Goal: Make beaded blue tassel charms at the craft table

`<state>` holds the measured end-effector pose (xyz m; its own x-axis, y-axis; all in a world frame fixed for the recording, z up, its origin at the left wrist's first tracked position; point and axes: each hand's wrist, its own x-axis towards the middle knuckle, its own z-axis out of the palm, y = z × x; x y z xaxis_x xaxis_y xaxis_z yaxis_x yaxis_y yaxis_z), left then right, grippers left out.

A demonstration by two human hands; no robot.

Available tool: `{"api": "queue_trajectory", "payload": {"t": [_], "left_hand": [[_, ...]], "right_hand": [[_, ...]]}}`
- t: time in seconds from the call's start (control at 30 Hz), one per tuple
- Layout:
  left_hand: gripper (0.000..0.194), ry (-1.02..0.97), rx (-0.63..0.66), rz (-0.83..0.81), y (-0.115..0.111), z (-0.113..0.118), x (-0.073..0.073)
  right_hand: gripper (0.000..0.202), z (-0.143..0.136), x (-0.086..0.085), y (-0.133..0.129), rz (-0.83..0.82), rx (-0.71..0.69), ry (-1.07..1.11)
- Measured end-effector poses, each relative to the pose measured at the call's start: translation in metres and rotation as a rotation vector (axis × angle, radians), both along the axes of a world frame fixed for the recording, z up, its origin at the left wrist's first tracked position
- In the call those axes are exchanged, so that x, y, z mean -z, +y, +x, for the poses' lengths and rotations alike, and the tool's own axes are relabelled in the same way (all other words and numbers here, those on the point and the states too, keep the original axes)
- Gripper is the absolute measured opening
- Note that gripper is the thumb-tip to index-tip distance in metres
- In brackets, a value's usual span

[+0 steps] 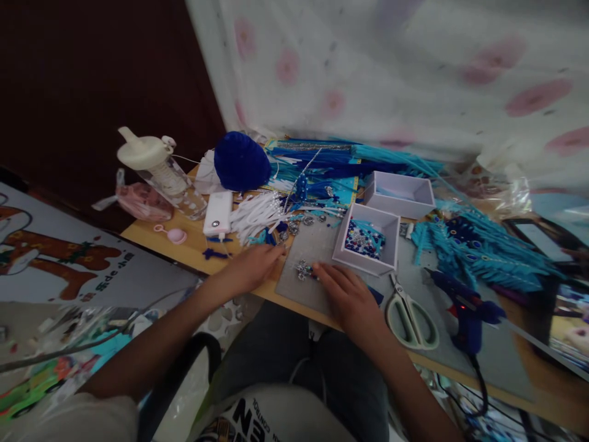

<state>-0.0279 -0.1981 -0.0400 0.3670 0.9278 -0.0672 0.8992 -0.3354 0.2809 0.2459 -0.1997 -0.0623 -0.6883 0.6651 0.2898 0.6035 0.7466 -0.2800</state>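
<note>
My left hand (256, 267) is closed at the left edge of the grey mat (299, 297), fingertips pinched together. Whatever sits between those fingertips is too small to make out. Low over the mat, my right hand (348, 298) has its fingers together around the end of a silver, flower-shaped ornament (302, 270) with small coloured bits. A dark blue flat piece (375, 296) shows from under the right hand. Just beyond the hands are silver beads (293, 228) and a bundle of white pipe cleaners (255, 215).
A white box of beads (390, 244) stands beyond my right hand, another white box (400, 195) behind it. Scissors (411, 316) and a blue glue gun (467, 301) lie to the right. Leftward are a power bank (218, 212), a bottle (168, 178) and a blue pom-pom-like form (242, 161).
</note>
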Motion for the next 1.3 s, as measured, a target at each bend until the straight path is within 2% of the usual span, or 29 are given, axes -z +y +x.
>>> {"api": "queue_trajectory", "payload": {"t": [0.17, 0.37, 0.53, 0.8, 0.87, 0.97, 1.03, 1.1, 1.17, 1.3], "left_hand": [[0.026, -0.073, 0.033, 0.104, -0.007, 0.001, 0.005], [0.023, -0.181, 0.026, 0.171, -0.016, -0.001, 0.006], [0.023, -0.326, -0.017, 0.129, -0.023, 0.001, 0.004], [0.026, -0.503, -0.177, 0.115, -0.024, -0.004, -0.007], [0.027, -0.488, -0.266, 0.189, -0.023, -0.006, -0.005], [0.025, -0.369, -0.376, 0.391, -0.026, -0.001, 0.003], [0.022, -0.301, -0.31, 0.458, -0.031, 0.007, 0.009], [0.02, -0.277, -0.159, 0.419, -0.038, 0.018, 0.014], [0.02, -0.275, -0.074, 0.385, -0.045, 0.03, 0.019], [0.029, -0.262, -0.107, 0.383, -0.053, 0.048, 0.027]], "right_hand": [[0.048, 0.015, 0.003, -0.006, 0.046, 0.149, 0.21], [0.031, 0.043, 0.012, -0.031, 0.199, 0.27, 0.197], [0.024, 0.056, 0.009, -0.035, 0.205, 0.243, 0.127], [0.023, 0.052, 0.007, -0.026, 0.171, 0.21, 0.049], [0.025, 0.053, 0.006, -0.024, 0.151, 0.2, 0.075], [0.027, 0.057, 0.004, -0.019, 0.136, 0.23, 0.119], [0.029, 0.06, 0.003, -0.015, 0.147, 0.268, 0.103], [0.03, 0.064, 0.002, -0.011, 0.142, 0.281, 0.057], [0.03, 0.068, 0.001, -0.009, 0.117, 0.271, 0.019], [0.03, 0.071, 0.0, -0.007, 0.091, 0.281, 0.008]]}}
